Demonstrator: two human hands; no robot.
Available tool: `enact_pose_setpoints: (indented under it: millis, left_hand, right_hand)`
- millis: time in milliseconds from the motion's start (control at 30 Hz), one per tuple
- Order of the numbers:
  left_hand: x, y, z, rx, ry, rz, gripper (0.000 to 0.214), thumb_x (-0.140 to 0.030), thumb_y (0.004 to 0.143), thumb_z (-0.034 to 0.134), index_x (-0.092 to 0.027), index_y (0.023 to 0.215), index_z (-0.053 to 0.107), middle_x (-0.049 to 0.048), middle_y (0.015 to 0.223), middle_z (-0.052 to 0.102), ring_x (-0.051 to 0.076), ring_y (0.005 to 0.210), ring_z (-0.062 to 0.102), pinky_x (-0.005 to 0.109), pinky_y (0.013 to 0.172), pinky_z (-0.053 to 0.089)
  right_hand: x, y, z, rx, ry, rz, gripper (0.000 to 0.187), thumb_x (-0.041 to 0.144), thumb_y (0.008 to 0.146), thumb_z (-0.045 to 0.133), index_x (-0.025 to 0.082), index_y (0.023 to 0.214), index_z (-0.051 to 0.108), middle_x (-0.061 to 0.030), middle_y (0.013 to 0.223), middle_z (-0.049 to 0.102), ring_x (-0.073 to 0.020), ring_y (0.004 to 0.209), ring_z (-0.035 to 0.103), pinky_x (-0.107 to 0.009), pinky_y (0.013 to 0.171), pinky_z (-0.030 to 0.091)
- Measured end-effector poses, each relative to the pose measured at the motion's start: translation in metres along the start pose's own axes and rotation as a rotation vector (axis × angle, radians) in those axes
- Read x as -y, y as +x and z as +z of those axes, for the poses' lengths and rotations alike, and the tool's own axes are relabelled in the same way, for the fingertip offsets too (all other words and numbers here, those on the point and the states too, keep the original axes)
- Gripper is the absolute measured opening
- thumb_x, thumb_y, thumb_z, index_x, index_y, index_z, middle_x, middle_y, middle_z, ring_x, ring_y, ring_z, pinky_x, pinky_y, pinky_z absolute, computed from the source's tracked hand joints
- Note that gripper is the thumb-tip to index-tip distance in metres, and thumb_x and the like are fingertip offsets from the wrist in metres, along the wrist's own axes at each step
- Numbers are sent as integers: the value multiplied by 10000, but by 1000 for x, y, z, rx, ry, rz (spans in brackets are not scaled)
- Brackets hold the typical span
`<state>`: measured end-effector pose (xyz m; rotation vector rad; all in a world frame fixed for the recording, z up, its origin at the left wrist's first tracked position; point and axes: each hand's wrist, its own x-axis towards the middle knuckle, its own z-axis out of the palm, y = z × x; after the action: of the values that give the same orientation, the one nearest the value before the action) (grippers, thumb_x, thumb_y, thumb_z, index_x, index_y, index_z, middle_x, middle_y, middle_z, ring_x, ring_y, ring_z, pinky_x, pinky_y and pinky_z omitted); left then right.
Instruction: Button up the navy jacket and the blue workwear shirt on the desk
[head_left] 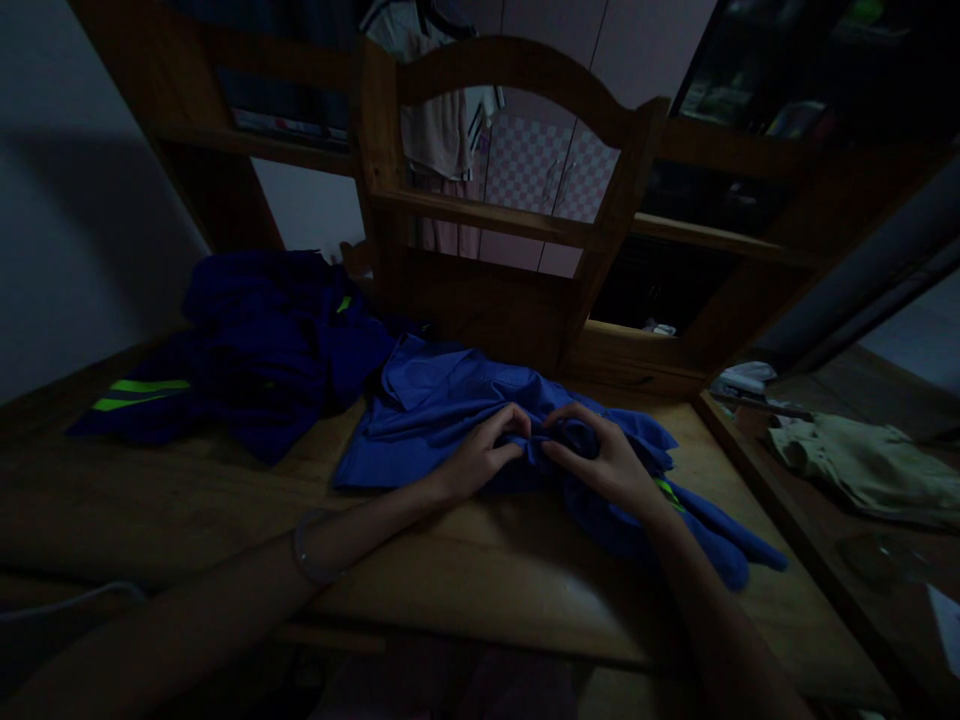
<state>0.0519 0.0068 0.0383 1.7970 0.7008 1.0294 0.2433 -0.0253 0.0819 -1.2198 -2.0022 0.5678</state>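
Head view. Two hands, apart from each other by a narrow gap. The left hand (484, 455) has thumb and forefinger closed on the garment (442, 410); the right hand (604, 455) likewise pinches the cloth, its fingers curled round a bunched part. Light is poor; the exact edge gripped cannot be told.

Progress, as judged: partial. The garment, one in number, lies on the counter (465, 575) beneath and beyond the hands. Left of the hands it is laid out fairly flat, though creased; at and right of them it is bunched, one sleeve trailing off untidily. That side appears unfinished.

Further count: one dark pile (262, 340), well left of the hands, crumpled and untouched; pieces within it cannot be counted. One bracelet (302, 548), on the left wrist. One pale cloth (855, 465), well right of the hands.
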Motion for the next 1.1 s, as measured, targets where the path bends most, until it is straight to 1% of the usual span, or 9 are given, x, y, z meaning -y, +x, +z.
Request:
enact_pose_setpoints:
  millis: [133, 300, 467, 600, 767, 833, 933, 1000, 1100]
  left_hand:
    - [0, 0, 0, -3, -20, -20, 134, -128, 757, 450, -197, 871, 469, 18, 885, 521, 175, 918, 524, 308, 853, 430]
    - [3, -1, 1, -39, -49, 12, 164, -113, 749, 521, -196, 885, 483, 15, 890, 522, 163, 911, 531, 291, 862, 427]
    - [2, -3, 2, 34, -12, 59, 263, -73, 716, 563, -187, 947, 508, 31, 945, 542, 169, 953, 532, 301, 900, 418]
    - [3, -4, 3, 89, 12, 102, 329, -45, 691, 566, -180, 987, 523, 35, 972, 554, 171, 968, 540, 303, 909, 414]
    - [0, -3, 3, 79, 31, 120, 317, -63, 714, 560, -176, 1009, 536, 44, 980, 571, 180, 965, 544, 314, 905, 418]
    - [-3, -4, 1, 65, 19, 132, 270, -99, 753, 549, -170, 1014, 542, 60, 1005, 571, 192, 989, 538, 330, 923, 410]
    - [-10, -5, -1, 36, 19, 196, 197, -166, 810, 535, -159, 1005, 561, 84, 1064, 562, 209, 1050, 519, 351, 957, 386]
    - [-14, -5, -1, 3, 63, 231, 166, -206, 830, 542, -157, 983, 582, 85, 1058, 569, 206, 1049, 522, 349, 958, 381]
    - [-14, -4, 1, -29, 145, 232, 166, -260, 828, 578, -162, 959, 612, 74, 1003, 598, 191, 985, 548, 328, 920, 397]
  right_hand:
    - [-1, 1, 6, 68, -19, -85, 192, 272, 776, 645, 218, 959, 627, -23, 956, 646, -190, 903, 593, -310, 827, 445]
    - [-7, 1, 5, 122, 6, -69, 154, 256, 764, 666, 205, 903, 621, -5, 908, 643, -171, 873, 591, -286, 802, 442]
    - [-11, 0, 0, 307, 68, -10, 158, 303, 762, 670, 196, 871, 626, 13, 872, 652, -161, 839, 594, -274, 785, 443]
    - [-11, 1, -3, 365, 78, 2, 192, 339, 735, 696, 197, 848, 634, 21, 856, 656, -158, 845, 596, -270, 795, 436]
    - [-13, 2, -4, 336, 119, 30, 201, 358, 723, 700, 192, 811, 629, 24, 829, 639, -155, 830, 584, -260, 783, 429]
    - [-15, 4, -3, 269, 147, 72, 221, 373, 716, 705, 188, 801, 621, 21, 824, 624, -162, 835, 574, -268, 791, 420]
    - [-20, 6, -3, 169, 189, 129, 259, 395, 700, 718, 183, 810, 619, 13, 830, 611, -169, 836, 563, -276, 795, 407]
    - [-22, 7, -4, 160, 216, 147, 267, 400, 703, 715, 182, 828, 626, 10, 833, 612, -169, 828, 560, -279, 787, 404]
    - [-22, 6, -7, 184, 237, 150, 259, 404, 722, 696, 185, 849, 640, 4, 843, 620, -175, 844, 562, -287, 800, 401]
